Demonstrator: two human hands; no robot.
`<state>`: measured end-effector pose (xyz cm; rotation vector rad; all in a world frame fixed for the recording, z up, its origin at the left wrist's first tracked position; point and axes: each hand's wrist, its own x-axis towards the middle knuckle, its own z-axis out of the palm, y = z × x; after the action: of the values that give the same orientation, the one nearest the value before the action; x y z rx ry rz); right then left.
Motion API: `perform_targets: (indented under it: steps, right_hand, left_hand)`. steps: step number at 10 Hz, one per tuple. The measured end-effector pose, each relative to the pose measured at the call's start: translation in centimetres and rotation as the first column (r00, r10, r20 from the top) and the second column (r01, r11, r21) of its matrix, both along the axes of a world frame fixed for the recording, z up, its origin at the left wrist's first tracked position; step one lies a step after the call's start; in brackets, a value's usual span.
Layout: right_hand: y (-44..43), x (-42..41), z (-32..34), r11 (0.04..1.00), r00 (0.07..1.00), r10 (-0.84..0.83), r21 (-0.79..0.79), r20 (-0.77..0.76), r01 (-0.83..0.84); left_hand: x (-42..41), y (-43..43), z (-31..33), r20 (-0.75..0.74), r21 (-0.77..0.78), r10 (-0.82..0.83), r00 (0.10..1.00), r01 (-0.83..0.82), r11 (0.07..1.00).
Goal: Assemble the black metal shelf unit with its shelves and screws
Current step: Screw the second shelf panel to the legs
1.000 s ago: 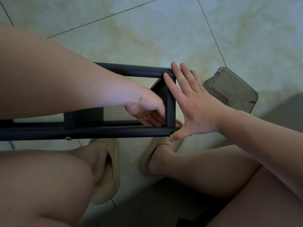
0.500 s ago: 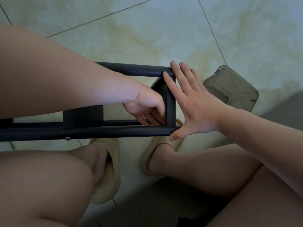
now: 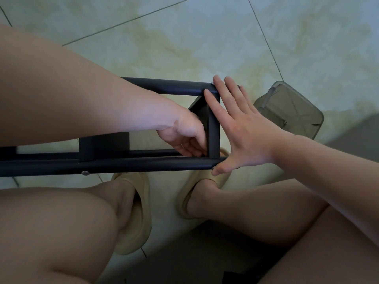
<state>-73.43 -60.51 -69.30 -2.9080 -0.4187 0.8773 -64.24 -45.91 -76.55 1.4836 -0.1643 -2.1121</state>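
I log no shift: right hand spread, bracing black metal shelf frame at 3 o'clock; left hand curled inside, hold untellable; fastening likely ongoing.

- Black metal frame: two round tubes run left to right, joined by flat crosspieces, held on its side above the floor.
- End crossbar: flat and black. The right hand lies flat against its outer face, and the left hand curls at its inner face.
- Screw: silver head on the near tube.
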Motion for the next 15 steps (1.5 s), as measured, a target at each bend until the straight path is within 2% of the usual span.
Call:
perform_targets:
  steps: [3,5,9,10,12,15]
  right_hand:
    - [0.0,-0.08,-0.06,1.0,1.0,0.001,0.002,0.001,-0.001]
    - [0.02,-0.05,-0.13,1.0,1.0,0.0,0.006,0.006,0.0]
    - [0.0,0.0,-0.05,1.0,1.0,0.001,0.001,0.0,-0.001]
    - [0.03,0.0,-0.08,1.0,1.0,0.0,0.001,0.004,0.0]
    - [0.07,-0.04,-0.14,1.0,1.0,-0.004,0.002,0.002,0.004]
    - [0.08,0.04,0.02,1.0,1.0,-0.004,0.009,-0.008,0.004]
  left_hand:
    - [-0.03,0.15,0.45,-0.012,0.021,-0.051,0.999,0.051,0.998]
    - [0.0,-0.21,0.15,0.025,0.003,-0.002,1.0,0.002,1.0]
    - [-0.01,0.29,0.19,-0.084,0.008,0.081,0.993,-0.081,0.997]
    - [-0.11,0.45,0.13,-0.061,0.018,0.024,0.998,-0.023,1.0]
    - [-0.17,-0.14,0.12,0.022,-0.005,0.039,0.999,-0.039,0.999]
    - [-0.05,0.12,0.24,-0.025,-0.06,0.118,0.993,-0.119,0.991]
